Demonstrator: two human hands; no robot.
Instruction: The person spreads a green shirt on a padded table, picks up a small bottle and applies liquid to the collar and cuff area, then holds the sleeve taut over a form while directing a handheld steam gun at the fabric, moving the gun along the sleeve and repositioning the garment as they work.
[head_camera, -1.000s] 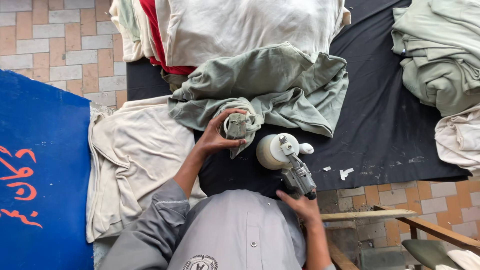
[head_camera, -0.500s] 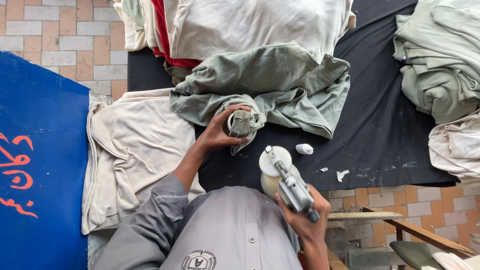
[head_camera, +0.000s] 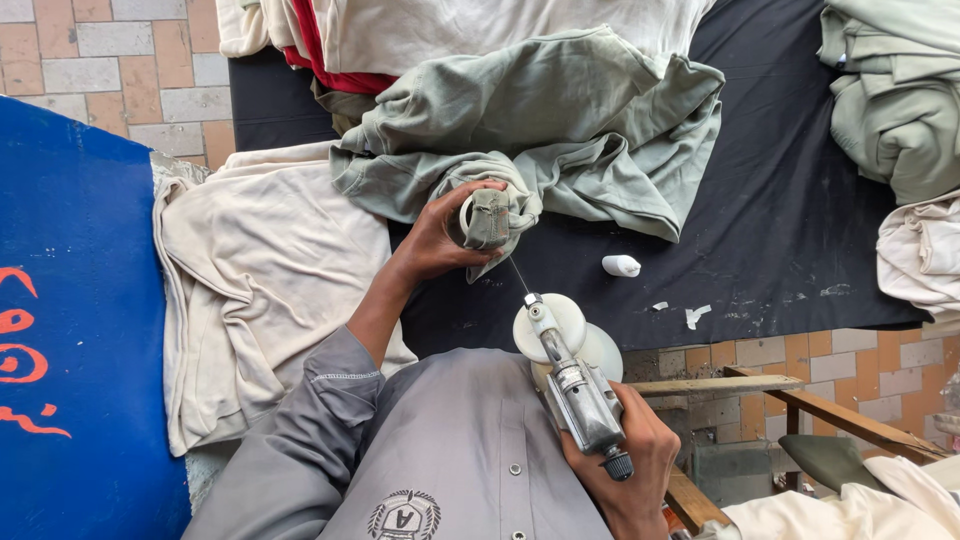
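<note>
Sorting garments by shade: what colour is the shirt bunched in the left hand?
Pale sage green; the shirt in the left hand shows best in the head view.

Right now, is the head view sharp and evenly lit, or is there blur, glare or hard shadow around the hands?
Head view: soft, even daylight, no hard shadows or glare; left hand and bunched green cloth are sharp; right hand and metal spray gun are sharp too; the black table cover loses detail in its darkness.

A blue sign (head_camera: 70, 330) with red-orange lettering (partly cut off) lies at the left edge.
</note>
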